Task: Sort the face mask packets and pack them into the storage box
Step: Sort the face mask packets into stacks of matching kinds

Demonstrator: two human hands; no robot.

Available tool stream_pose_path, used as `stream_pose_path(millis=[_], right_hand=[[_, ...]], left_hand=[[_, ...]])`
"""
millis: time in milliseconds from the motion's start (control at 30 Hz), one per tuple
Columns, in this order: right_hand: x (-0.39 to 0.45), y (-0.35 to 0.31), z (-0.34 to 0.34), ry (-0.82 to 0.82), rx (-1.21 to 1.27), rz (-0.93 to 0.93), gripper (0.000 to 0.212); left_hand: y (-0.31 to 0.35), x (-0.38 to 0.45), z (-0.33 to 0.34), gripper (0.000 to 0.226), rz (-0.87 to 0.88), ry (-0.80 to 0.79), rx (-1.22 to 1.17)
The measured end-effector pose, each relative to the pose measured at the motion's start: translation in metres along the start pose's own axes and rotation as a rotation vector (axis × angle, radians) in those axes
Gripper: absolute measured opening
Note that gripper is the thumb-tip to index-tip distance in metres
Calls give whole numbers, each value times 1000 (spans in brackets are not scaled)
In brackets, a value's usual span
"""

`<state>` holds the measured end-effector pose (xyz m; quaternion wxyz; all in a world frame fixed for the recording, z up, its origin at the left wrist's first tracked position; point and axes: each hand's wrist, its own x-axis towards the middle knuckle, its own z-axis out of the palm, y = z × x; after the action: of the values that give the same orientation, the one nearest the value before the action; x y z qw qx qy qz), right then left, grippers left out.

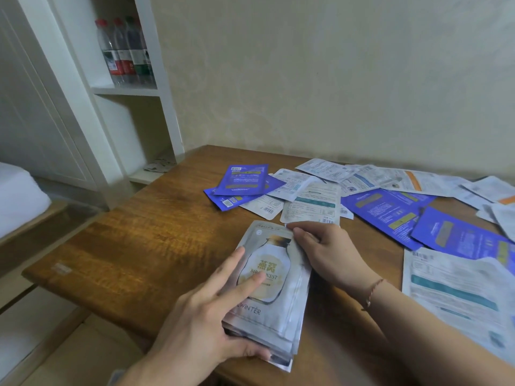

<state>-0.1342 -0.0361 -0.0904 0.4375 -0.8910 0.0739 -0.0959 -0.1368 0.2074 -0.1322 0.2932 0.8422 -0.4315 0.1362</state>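
A stack of silver face mask packets [281, 310] with a bottle picture lies at the near edge of the wooden table [145, 240]. My left hand [211, 316] grips the stack's near left side, fingers spread on the top packet, thumb under the near end. My right hand [323, 252] holds the stack's far right edge. Blue packets [242, 181] lie farther back on the left, more blue packets [390, 210] to the right. White packets [312, 203] lie scattered between them and along the wall. No storage box is in view.
A large white packet [451, 296] lies at the right, close to my right forearm. A white shelf unit [131, 90] with several water bottles [125, 51] stands at the back left. A white cushion [16, 199] sits at the far left. The wall runs behind the table.
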Motion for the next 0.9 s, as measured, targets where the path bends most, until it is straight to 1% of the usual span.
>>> stream_pose_path(millis=[67, 100, 133, 167, 200, 233, 267, 300, 333, 367, 400, 467, 533, 600, 633, 667, 733, 767, 833, 900], right_hand=[[-1, 1, 2, -6, 64, 49, 29], [-3, 0, 1, 22, 132, 83, 32], [-7, -1, 1, 75, 217, 125, 38], [-14, -2, 1, 142, 335, 175, 46], [-22, -4, 2, 200, 491, 219, 51], [-31, -7, 6, 236, 669, 254, 52], [-41, -10, 12, 231, 823, 281, 51], [-52, -13, 20, 213, 915, 309, 54], [-60, -14, 29, 194, 935, 337, 63], [-67, -18, 37, 196, 936, 369, 72], [-72, -19, 43, 211, 932, 404, 76], [-75, -23, 50, 216, 968, 436, 72], [-78, -27, 56, 193, 993, 444, 68], [-81, -29, 64, 177, 948, 416, 67], [-83, -29, 68, 175, 907, 386, 69], [-85, -29, 71, 172, 868, 357, 74], [-86, -27, 73, 180, 832, 326, 83], [-86, -26, 72, 175, 831, 316, 84], [-86, -25, 71, 147, 830, 294, 84], [-88, -25, 69, 105, 820, 300, 86]], left_hand=[[2, 0, -3, 103, -50, -53, 15], [3, -2, -6, 113, -107, -101, -40], [6, -3, -11, 120, -176, -150, -153], [6, -3, -14, 120, -230, -158, -301], [5, -3, -17, 116, -284, -122, -461], [3, 0, -20, 111, -367, -69, -619], [1, 5, -23, 107, -481, -34, -781], [-1, 12, -26, 107, -597, -28, -940], [-1, 20, -28, 110, -680, -51, -1058], [-1, 26, -29, 111, -726, -79, -1116], [1, 31, -29, 109, -744, -98, -1136], [5, 35, -32, 108, -761, -127, -1159], [6, 36, -35, 113, -789, -148, -1174], [7, 38, -40, 112, -791, -194, -1162], [6, 37, -41, 106, -782, -219, -1152], [7, 38, -40, 94, -776, -234, -1142], [11, 39, -37, 49, -766, -267, -1134], [16, 40, -35, 38, -746, -288, -1141], [21, 41, -34, 37, -733, -279, -1163], [21, 41, -36, 32, -754, -205, -1175]])
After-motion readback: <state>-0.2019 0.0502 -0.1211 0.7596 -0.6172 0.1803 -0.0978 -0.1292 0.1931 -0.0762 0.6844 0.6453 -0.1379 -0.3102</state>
